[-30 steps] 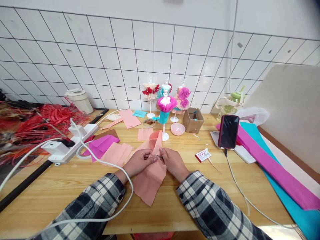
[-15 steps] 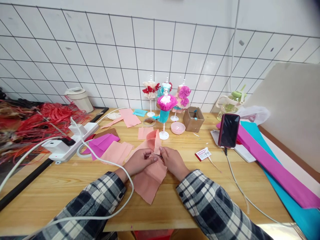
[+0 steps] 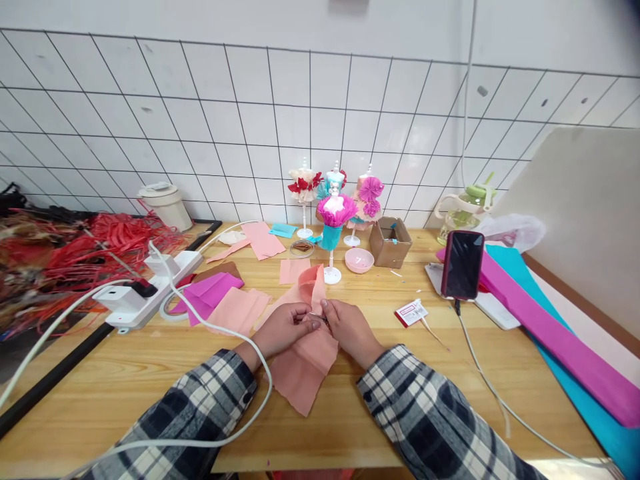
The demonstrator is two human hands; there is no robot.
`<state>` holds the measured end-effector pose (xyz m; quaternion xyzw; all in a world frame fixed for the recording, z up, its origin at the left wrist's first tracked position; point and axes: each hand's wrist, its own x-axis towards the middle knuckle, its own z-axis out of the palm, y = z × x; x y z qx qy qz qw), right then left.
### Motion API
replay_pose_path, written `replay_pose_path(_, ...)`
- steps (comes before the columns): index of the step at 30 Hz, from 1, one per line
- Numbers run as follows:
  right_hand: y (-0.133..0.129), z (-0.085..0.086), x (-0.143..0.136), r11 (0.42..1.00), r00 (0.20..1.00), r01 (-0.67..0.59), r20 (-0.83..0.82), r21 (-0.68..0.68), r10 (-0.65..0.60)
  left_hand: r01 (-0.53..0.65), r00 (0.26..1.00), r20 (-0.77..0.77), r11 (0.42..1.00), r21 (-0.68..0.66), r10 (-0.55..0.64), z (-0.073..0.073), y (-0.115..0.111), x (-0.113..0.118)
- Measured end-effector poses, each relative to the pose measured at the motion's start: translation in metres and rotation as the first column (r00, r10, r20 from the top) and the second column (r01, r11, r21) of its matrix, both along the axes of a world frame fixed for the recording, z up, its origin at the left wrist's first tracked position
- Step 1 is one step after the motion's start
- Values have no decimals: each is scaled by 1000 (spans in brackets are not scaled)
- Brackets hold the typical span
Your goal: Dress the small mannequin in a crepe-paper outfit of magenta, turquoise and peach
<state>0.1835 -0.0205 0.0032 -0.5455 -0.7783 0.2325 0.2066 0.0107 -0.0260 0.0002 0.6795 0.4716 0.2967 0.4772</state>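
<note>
My left hand (image 3: 285, 330) is closed, its fingers and thumb pinching peach crepe paper (image 3: 306, 377) at its gathered middle. Close beside it, my right hand (image 3: 353, 330) is closed on the same gather from the other side. One end of the paper hangs down toward the table's front edge; the other stands up curled above my fingertips. A thin, dark, wire-like strip (image 3: 320, 318) shows between the hands, too small to make out. Just beyond stands a small white dress form (image 3: 332, 227) with a magenta ruffle and a turquoise skirt.
Behind are more dress forms (image 3: 304, 193), a pink bowl (image 3: 359, 260) and a cardboard box (image 3: 391, 243). A white cable (image 3: 260, 353) crosses over my left forearm from the power strip (image 3: 155, 293). At right are a phone (image 3: 463, 265) and long coloured paper sheets (image 3: 555, 333).
The camera view has tilted slightly, so everything sits a little lower and further right. Both hands keep their hold on the crepe paper, with hardly any movement.
</note>
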Motion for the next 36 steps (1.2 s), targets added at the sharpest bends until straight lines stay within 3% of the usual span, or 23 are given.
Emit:
replay_pose_path(12,2,-1,2,1000,1000,-24,-12,18,25,14,995,101,998,-67,-8,1,0,2)
replay_pose_path(16,11,8,22,993,994,102,-33,54,-100,-90,983,156,993,-73,100,1,3,-4)
replay_pose_path(20,23,11,44,973,940,227,252,36,-228,-198,895,354,953,-227,270,2,7,-11)
replay_pose_path(25,23,6,44,973,883,223,409,65,-230,-141,758,545,905,-401,359,4,9,-16)
replay_pose_path(28,17,9,38,964,912,146,346,223,-218,-102,790,519,905,-412,326,9,9,-20)
replay_pose_path(31,8,13,29,936,959,47,247,348,-140,-71,892,395,932,-355,219,12,8,-25)
replay_pose_path(34,4,9,17,940,977,-29,207,340,-45,-72,961,241,963,-260,136,12,10,-28)
replay_pose_path(36,5,4,9,951,978,-16,203,308,-49,-87,975,186,978,-190,123,12,12,-28)
